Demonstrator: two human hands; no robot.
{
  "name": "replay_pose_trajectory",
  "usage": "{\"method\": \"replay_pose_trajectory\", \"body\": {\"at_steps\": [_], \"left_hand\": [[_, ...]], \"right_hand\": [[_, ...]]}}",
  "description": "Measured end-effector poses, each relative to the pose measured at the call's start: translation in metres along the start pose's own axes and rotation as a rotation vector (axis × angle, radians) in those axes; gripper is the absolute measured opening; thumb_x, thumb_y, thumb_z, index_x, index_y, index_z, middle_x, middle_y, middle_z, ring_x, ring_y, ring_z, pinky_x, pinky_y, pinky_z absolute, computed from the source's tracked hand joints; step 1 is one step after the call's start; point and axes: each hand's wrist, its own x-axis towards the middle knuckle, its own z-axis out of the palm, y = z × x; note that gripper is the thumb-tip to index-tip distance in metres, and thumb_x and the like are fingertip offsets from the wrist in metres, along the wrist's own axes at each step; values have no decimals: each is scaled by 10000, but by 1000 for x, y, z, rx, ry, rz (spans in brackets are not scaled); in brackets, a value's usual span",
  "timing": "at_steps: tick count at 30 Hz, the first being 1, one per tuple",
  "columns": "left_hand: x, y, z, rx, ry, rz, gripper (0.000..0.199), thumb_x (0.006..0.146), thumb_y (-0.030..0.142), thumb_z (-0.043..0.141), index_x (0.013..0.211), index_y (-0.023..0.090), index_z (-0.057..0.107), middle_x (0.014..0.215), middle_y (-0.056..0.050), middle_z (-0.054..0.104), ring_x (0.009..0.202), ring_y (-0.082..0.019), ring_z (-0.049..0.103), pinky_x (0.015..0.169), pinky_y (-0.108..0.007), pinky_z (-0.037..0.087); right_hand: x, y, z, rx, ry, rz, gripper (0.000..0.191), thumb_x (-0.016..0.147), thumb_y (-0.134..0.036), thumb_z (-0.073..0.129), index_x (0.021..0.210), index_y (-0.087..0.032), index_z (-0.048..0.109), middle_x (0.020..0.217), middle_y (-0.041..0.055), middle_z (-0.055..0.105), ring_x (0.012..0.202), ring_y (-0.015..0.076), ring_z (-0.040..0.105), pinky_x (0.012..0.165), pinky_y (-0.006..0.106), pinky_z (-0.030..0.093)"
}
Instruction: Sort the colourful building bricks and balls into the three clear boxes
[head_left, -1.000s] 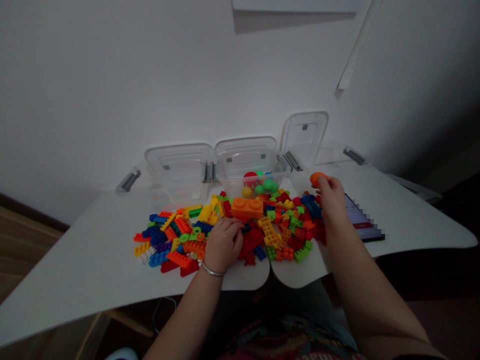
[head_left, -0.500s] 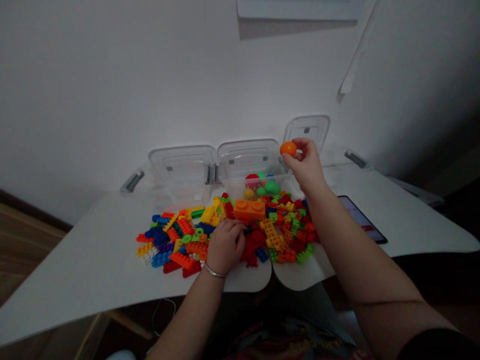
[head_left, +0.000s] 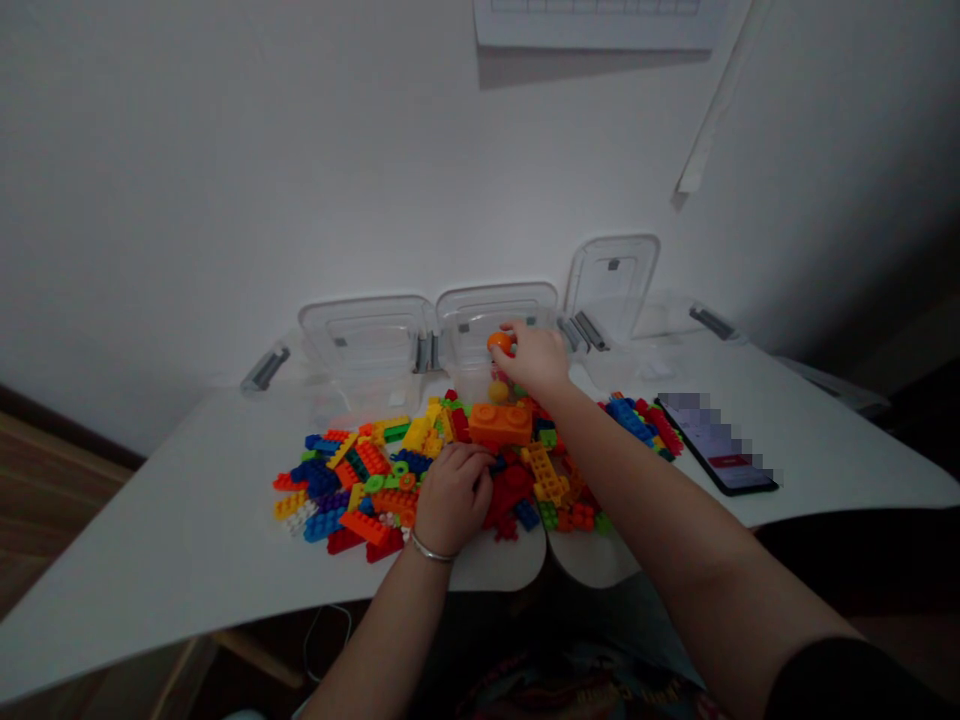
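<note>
My right hand [head_left: 541, 358] pinches a small orange ball [head_left: 499, 343] between thumb and fingers, above the middle clear plastic box [head_left: 459, 380]. A yellow ball [head_left: 499, 391] shows through that box's wall, and my hand hides most of the other balls inside. My left hand [head_left: 452, 497] rests palm down on the brick pile, thumb apart from its bent fingers, and appears to hold nothing. Close to its fingertips are a large orange brick [head_left: 500, 423] and a red piece [head_left: 513, 484]. What lies under the palm is hidden.
Toy bricks [head_left: 322, 478] of many colours cover the middle of the white table [head_left: 202, 520]. Clear boxes stand left [head_left: 341, 395] and right [head_left: 615, 368], with lids raised against the wall. A phone [head_left: 716, 445] lies at the right.
My right hand has moved left and down with the orange ball, from near the right box's lid to above the middle box. My left hand has stayed in place.
</note>
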Motion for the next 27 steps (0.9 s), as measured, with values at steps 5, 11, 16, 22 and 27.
{"method": "replay_pose_trajectory", "body": {"at_steps": [5,11,16,22,27], "left_hand": [[0,0,0,3,1,5,206,848,107,484,886,187,670,936,-73,695,919,-221,618,861,-423,540],[0,0,-1,4,-13,4,203,852,109,481,885,179,669,933,-77,694,919,-220,619,864,-421,539],[0,1,-2,-1,-14,-6,205,854,116,479,885,187,669,942,-72,693,925,-216,619,875,-414,534],[-1,1,-1,3,-7,-34,233,850,113,482,978,190,660,997,-75,689,963,-219,619,909,-421,528],[-3,1,1,37,11,-57,337,856,123,485,1161,185,616,1123,-102,652,1043,-232,606,936,-422,528]], "right_hand": [[1,2,4,-8,37,-13,462,886,-430,505,1243,-152,601,1003,138,730,990,313,647,968,482,392],[-3,9,1,152,86,-153,377,880,-339,512,1197,-167,622,1131,85,712,1081,274,608,1051,450,357],[-18,25,-15,356,153,-149,310,842,-268,490,1084,-188,666,1121,80,707,1082,239,603,986,399,434],[-64,65,-40,309,198,-23,270,833,-343,512,984,-214,694,1031,86,713,993,256,625,918,428,472],[-108,107,-44,68,166,103,307,835,-366,517,1025,-192,685,1103,124,691,1069,301,601,989,489,425]]}}
